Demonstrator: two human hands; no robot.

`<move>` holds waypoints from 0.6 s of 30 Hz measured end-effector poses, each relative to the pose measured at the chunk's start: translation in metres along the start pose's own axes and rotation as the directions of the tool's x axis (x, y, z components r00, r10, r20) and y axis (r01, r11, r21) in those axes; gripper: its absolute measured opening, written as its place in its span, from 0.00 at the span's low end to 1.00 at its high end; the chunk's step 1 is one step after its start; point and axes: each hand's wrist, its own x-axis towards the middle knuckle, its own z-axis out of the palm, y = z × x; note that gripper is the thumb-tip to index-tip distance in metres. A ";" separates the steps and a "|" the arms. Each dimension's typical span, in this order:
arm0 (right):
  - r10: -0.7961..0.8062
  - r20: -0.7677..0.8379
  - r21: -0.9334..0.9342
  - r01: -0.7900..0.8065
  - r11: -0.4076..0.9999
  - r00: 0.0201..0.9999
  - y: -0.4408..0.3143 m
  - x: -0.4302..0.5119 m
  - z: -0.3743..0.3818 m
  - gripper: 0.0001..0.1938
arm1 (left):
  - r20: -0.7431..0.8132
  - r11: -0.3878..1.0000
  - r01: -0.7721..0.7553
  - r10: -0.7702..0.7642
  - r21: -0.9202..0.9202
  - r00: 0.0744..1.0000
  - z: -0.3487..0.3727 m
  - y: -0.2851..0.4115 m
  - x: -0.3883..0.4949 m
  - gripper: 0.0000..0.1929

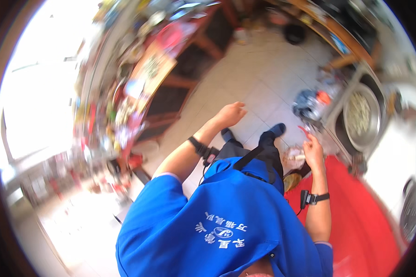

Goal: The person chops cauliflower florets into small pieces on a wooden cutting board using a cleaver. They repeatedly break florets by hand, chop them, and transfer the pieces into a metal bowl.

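Observation:
My right hand (312,152) pinches a thin, curved red chili pepper (303,132) that points up and away from its fingertips. Just beyond this hand, to the right, is a wide metal basin (377,119) with pale green cut pieces (358,112) in it. My left hand (230,115) hangs over the tiled floor, its back towards me and its fingers bent. Its palm is hidden, so whether it holds anything is not visible.
On the left counter lies a wooden cutting board (164,67) with chopped greens (152,66), near a pink basin (170,35). A red cloth (346,214) hangs at lower right. Plastic bags (306,104) sit beside the basin's stand. A black bucket (294,34) stands farther off. Much is motion-blurred.

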 end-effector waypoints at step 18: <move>-0.168 0.633 -0.433 0.526 0.732 0.755 -0.339 -0.028 0.266 0.24 | -0.419 0.648 0.098 -0.592 -0.755 0.689 -0.089 -0.388 -0.263 0.28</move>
